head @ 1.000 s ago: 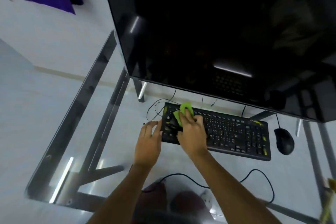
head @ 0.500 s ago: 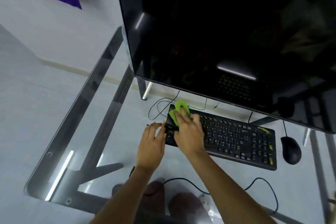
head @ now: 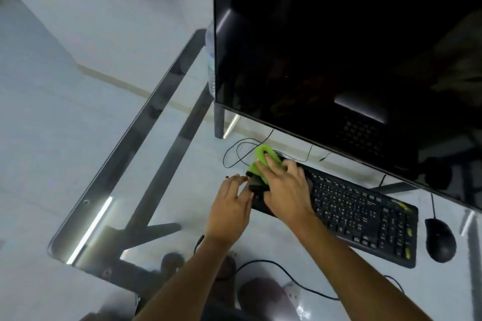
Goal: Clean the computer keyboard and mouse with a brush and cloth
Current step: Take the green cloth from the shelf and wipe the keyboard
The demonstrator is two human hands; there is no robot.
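Glass desk (head: 161, 154) carries a black keyboard (head: 360, 214); right hand (head: 283, 187) grips a green-handled brush (head: 260, 159) at its 9 o'clock end, left hand (head: 230, 206) flat, bracing; black mouse (head: 440, 240) at 3 o'clock

On the glass desk (head: 156, 164), the keyboard (head: 365, 211) lies near of the monitor (head: 339, 47), the mouse (head: 440, 240) just right of it, both hands at its left end.

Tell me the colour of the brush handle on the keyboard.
Bright lime green; the brush shows under the right hand in the head view.
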